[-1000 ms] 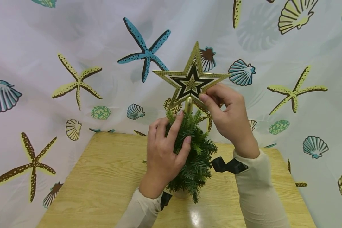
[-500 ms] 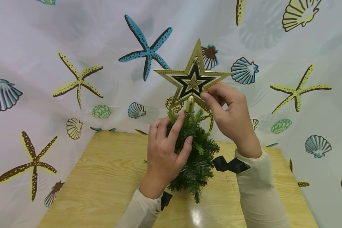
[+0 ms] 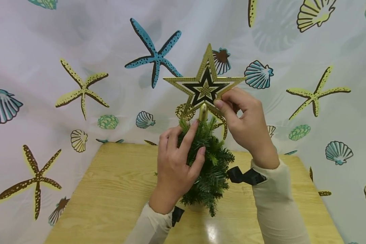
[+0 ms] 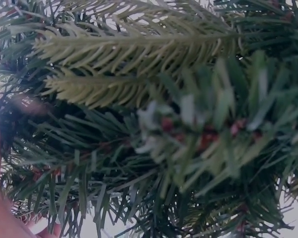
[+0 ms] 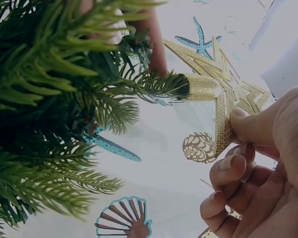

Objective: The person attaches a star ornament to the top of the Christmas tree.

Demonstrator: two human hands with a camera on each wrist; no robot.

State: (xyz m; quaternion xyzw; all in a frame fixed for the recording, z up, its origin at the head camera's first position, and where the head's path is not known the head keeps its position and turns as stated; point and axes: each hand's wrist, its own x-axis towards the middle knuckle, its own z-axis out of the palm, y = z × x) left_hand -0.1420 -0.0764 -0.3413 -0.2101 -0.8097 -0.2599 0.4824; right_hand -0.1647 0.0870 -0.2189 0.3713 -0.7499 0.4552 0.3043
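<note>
A gold star tree topper (image 3: pixel 205 88) with a black inner star stands above a small green artificial Christmas tree (image 3: pixel 213 169) in the head view. My right hand (image 3: pixel 247 123) pinches the star's lower right point between thumb and fingers. In the right wrist view, the topper's hollow gold socket (image 5: pixel 198 87) has a sprig of the tree at its mouth. My left hand (image 3: pixel 177 162) rests along the tree's left side, fingers spread, with the index fingertip just below the socket. Dark and lighter green branches (image 4: pixel 139 54) fill the left wrist view. How far the sprig goes inside is hidden.
The tree stands on a light wooden table (image 3: pixel 116 189). Behind and on both sides hangs a white cloth (image 3: pixel 116 27) printed with starfish and shells. Black bands with bows (image 3: pixel 247 176) are on the pale sleeves.
Both hands keep nearly the same place on the star and tree. The whole head view shifts slightly; the star stays above the treetop.
</note>
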